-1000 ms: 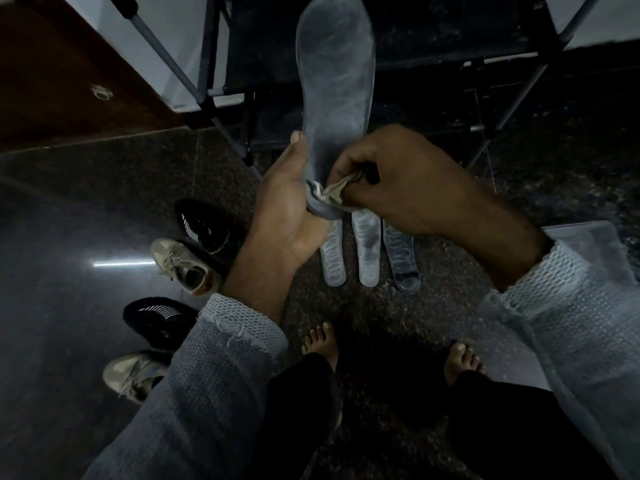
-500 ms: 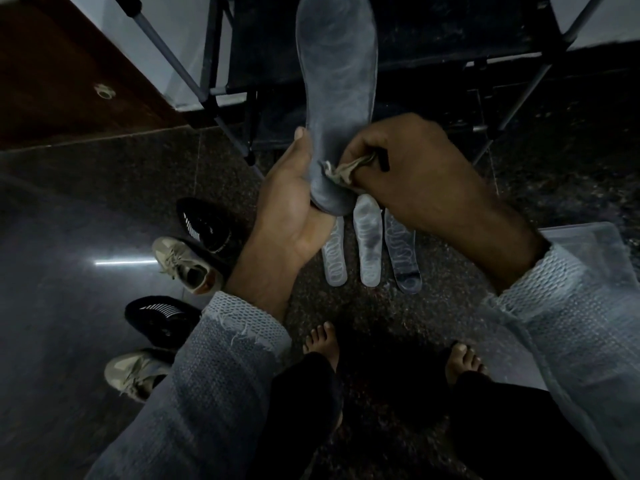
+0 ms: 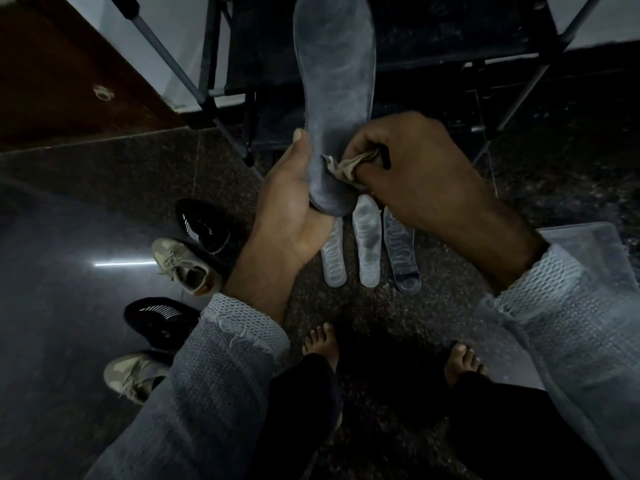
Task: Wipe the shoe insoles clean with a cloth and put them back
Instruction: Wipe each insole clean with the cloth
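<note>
- Two hands on one grey insole [image 3: 337, 81] – heel end cupped in the left hand [image 3: 287, 206], thumb along its edge, toe end pointing up and away.
- Right hand [image 3: 412, 171] curled tight round a crumpled cloth [image 3: 349, 166], pressing it onto the insole's heel.
- Three more insoles [image 3: 369, 251] lie side by side on the dark floor [image 3: 69, 220] below.
- Four shoes [image 3: 187, 268] wait by the left sleeve – two black, two tan.
</note>
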`<action>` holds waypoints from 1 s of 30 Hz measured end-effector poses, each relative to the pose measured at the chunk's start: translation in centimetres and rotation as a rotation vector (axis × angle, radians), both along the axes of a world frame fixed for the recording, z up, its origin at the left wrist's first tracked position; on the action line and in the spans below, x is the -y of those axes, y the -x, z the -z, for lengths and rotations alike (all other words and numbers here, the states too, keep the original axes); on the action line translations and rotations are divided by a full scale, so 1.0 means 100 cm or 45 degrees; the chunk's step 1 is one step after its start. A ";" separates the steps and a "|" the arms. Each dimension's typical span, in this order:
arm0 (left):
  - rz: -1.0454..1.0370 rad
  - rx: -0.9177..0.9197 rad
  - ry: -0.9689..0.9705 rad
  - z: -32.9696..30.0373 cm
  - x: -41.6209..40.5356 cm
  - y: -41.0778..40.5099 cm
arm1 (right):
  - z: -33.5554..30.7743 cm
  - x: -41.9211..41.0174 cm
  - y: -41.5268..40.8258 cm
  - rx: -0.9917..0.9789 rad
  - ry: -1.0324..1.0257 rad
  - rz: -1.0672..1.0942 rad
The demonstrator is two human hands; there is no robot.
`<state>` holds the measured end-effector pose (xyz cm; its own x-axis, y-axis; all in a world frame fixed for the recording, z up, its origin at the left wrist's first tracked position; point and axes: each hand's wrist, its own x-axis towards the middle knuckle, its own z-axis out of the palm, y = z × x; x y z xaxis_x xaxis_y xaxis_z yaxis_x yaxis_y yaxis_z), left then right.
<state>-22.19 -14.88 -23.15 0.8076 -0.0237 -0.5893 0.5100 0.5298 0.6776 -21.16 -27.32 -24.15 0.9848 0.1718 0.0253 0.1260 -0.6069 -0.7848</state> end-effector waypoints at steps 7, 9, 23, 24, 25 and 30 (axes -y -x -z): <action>0.074 0.106 0.099 0.014 -0.011 -0.006 | -0.004 -0.005 0.002 -0.154 -0.067 -0.357; 0.102 0.100 0.086 0.018 -0.012 -0.007 | 0.000 -0.006 0.002 -0.104 -0.120 -0.217; 0.146 0.150 0.139 0.022 -0.008 -0.006 | 0.002 -0.008 0.004 -0.047 -0.161 -0.131; 0.169 0.150 0.127 0.022 -0.008 -0.006 | 0.003 -0.010 0.004 0.003 -0.129 -0.081; 0.176 0.148 0.118 0.022 -0.009 -0.006 | 0.003 -0.010 0.004 0.030 -0.095 -0.069; 0.109 0.129 0.125 0.022 -0.010 -0.006 | -0.006 -0.006 0.003 -0.180 -0.131 -0.403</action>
<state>-21.60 -13.84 -25.33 0.8551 -0.1487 -0.4966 0.4882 0.5535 0.6748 -21.46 -26.71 -23.53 0.8781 0.4726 -0.0742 0.1812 -0.4721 -0.8628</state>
